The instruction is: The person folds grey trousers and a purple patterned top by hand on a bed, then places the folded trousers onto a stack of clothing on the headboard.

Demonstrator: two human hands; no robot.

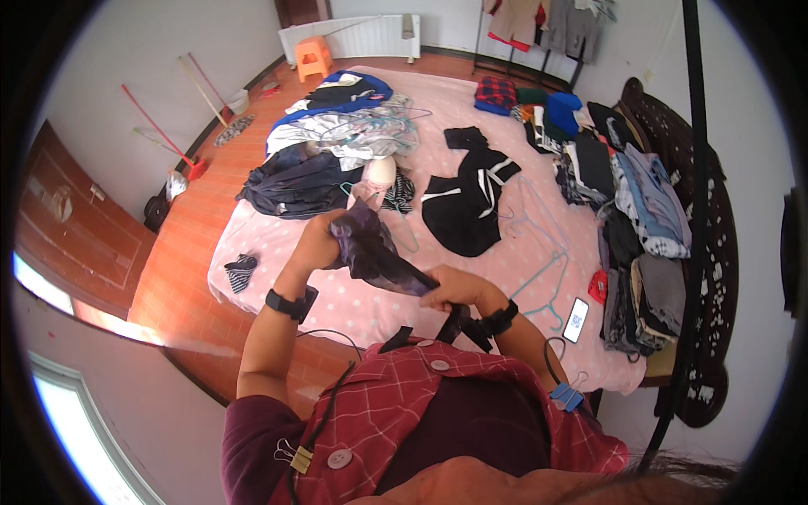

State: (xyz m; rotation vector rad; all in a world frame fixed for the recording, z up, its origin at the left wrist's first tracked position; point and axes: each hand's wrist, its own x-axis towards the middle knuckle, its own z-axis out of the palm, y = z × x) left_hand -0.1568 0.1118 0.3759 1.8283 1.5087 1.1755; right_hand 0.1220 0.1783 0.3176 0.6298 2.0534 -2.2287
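Stretched between my two hands is a dark purple-grey patterned piece of clothing (368,248); its exact kind is hard to make out. My left hand (321,241) grips its upper left end, and my right hand (455,288) pinches the lower right end. Just beyond lie a pale pink bra (381,173) and a teal hanger (406,232). A black top with white stripes (471,198) is spread on the pink dotted bedsheet (345,299). To the left sits a small striped cloth bundle (241,273).
Loose clothes (290,181) are heaped at the bed's far left. Folded stacks (652,198) line the right side by the dark headboard (715,194). Hangers (551,307) and a phone (576,321) lie at right. An orange stool (314,58) stands beyond the bed.
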